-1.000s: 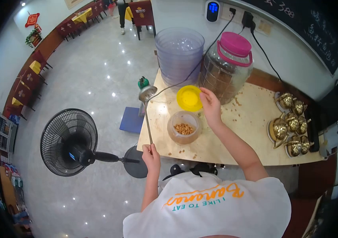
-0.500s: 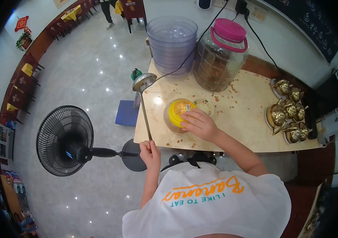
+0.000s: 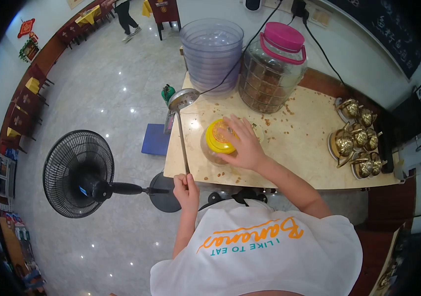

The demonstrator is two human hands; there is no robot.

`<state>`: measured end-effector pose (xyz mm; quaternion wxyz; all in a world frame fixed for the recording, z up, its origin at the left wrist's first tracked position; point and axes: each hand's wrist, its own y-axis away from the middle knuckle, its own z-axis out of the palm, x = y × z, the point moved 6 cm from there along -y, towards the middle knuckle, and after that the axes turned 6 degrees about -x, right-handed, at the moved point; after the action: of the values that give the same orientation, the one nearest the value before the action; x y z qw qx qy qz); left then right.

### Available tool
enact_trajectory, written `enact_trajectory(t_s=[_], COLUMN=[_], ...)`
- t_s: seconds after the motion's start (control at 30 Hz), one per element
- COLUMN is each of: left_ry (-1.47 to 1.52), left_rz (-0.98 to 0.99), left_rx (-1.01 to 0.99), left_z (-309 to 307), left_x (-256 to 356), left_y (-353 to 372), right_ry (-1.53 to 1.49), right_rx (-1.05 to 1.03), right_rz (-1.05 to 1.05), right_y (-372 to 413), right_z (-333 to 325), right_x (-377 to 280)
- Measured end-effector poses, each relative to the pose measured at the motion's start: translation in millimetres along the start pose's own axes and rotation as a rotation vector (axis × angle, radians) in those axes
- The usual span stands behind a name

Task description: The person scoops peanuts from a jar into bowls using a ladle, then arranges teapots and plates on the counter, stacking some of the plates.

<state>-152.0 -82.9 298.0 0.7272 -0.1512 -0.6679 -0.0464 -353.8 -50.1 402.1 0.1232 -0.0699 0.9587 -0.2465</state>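
Observation:
My left hand (image 3: 186, 191) is closed round the lower end of a long-handled metal ladle (image 3: 182, 133), whose bowl is up by the stacked tubs. A small jar with a yellow lid (image 3: 217, 140) stands near the table's left part. My right hand (image 3: 244, 144) is over the lid's right side, fingers spread, thumb low at its edge. Behind the jar is a large glass jar (image 3: 271, 74) with a pink lid and brown contents. Partly behind my right hand lies a pale round item (image 3: 258, 132).
A stack of clear tubs (image 3: 212, 56) stands at the table's back left. Brown bits are scattered on the wooden table (image 3: 309, 148). Golden teapots (image 3: 358, 135) are at the right. A black fan (image 3: 78, 173) stands on the left. A person (image 3: 124, 17) is far back.
My right hand has spread its fingers and shifted up and back over the yellow lid. The ladle's bowl has moved slightly right. The distant person has moved left.

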Motion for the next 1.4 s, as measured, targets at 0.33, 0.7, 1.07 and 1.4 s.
enact_trajectory(t_s=[0.33, 0.7, 1.07, 1.4], left_ry=[-0.001, 0.194, 0.276, 0.379], left_rz=[0.037, -0.166, -0.37, -0.49], left_rx=[-0.038, -0.146, -0.349, -0.417], left_z=[3.3, 18.8, 35.2, 48.5], left_x=[5.5, 20.1, 28.4, 29.9], left_y=[0.7, 4.5, 11.5, 14.1], right_ry=[-0.26, -0.4, -0.433, -0.588], right_rx=[-0.074, -0.032, -0.015, -0.025], right_rz=[0.172, 0.304, 0.401, 0.422], right_y=[-8.8, -2.4, 2.5, 13.1], right_z=[10.8, 18.0, 22.3, 29.6], right_x=[15.8, 18.5, 22.3, 24.0])
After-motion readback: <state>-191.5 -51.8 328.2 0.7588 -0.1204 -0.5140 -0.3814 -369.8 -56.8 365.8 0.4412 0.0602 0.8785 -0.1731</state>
